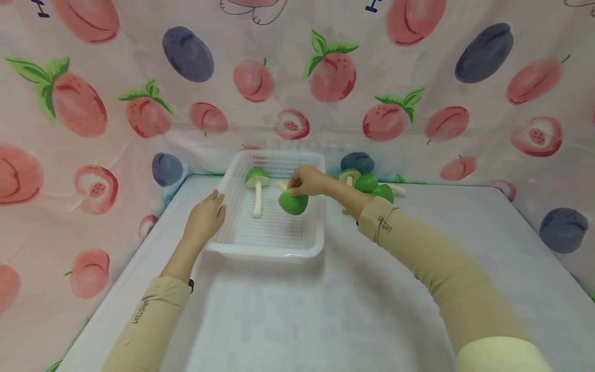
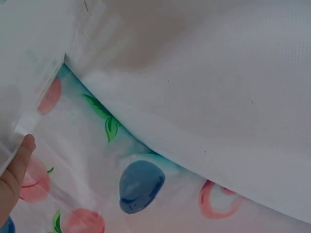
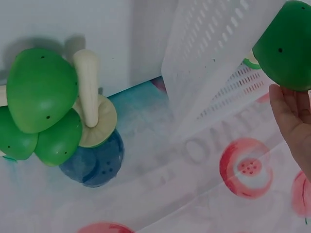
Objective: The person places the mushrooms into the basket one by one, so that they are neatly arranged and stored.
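Over the right half of the white plastic basket [image 1: 265, 251], my right hand [image 1: 309, 181] pinches a toy mushroom by its green cap [image 1: 294, 203]; its pale stem points up and left. The right wrist view shows this cap [image 3: 286, 46] beside the fingertips [image 3: 277, 94]. Another green-capped toy mushroom [image 1: 257, 194] lies in the basket's left half, stem toward me. My left hand [image 1: 204, 219] rests at the basket's left rim, fingers fairly straight. In the left wrist view one finger [image 2: 22, 158] lies along the basket edge.
Right of the basket, several green-capped toy mushrooms [image 1: 367, 183] lie in a pile near the back edge of the white table [image 1: 279, 315]. Behind it hangs a fruit-printed cloth [image 1: 288, 62], which also runs along the left and right sides.
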The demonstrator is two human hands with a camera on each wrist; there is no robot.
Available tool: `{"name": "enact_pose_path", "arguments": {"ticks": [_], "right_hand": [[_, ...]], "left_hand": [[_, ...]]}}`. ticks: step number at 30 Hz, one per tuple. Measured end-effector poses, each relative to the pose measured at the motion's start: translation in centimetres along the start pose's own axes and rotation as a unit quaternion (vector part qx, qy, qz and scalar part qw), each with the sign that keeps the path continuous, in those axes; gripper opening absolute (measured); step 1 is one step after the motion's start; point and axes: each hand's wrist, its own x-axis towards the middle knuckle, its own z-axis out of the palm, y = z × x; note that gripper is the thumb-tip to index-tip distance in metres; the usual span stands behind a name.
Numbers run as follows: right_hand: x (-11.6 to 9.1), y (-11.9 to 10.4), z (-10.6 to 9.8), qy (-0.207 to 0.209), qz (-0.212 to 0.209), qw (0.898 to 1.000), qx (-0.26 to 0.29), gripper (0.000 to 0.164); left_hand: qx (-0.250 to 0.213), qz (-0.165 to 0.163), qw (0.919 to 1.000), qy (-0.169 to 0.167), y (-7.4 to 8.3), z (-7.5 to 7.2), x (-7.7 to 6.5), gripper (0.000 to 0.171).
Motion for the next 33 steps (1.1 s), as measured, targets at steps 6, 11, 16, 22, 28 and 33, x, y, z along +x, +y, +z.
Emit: {"name": "enact_pose_path", "arguments": {"ticks": [6, 11, 16, 22, 28, 33], "right_hand": [[1.1, -0.7, 0.4, -0.009, 0.026, 1.0, -0.006, 0.017], [2.5, -1.7, 0.9, -0.021, 0.062, 0.997, -0.033, 0.018], [5.2, -1.1, 1.9, -0.013, 0.086, 0.996, -0.037, 0.017], [13.1, 6.3, 5.8, 0.019, 0.073, 0.996, -0.042, 0.011], [17.8, 9.5, 8.2, 0.0, 0.13, 0.991, -0.005, 0.02], [22.1, 13.6, 10.0, -0.006, 0.142, 0.988, 0.053, 0.022]], "left_hand": [[0.003, 0.002, 1.0, 0.002, 0.2, 0.1, -0.1, 0.035], [0.013, 0.004, 0.9999, 0.006, 0.2, 0.1, 0.0, 0.035], [0.011, 0.0, 0.9999, 0.007, 0.0, 0.1, -0.1, 0.035], [0.006, -0.007, 1.0, 0.003, -0.1, 0.1, -0.1, 0.036], [0.01, -0.006, 0.9999, 0.001, 0.0, 0.1, -0.1, 0.035], [0.013, -0.006, 0.9999, -0.002, -0.1, 0.0, 0.0, 0.036]]}}
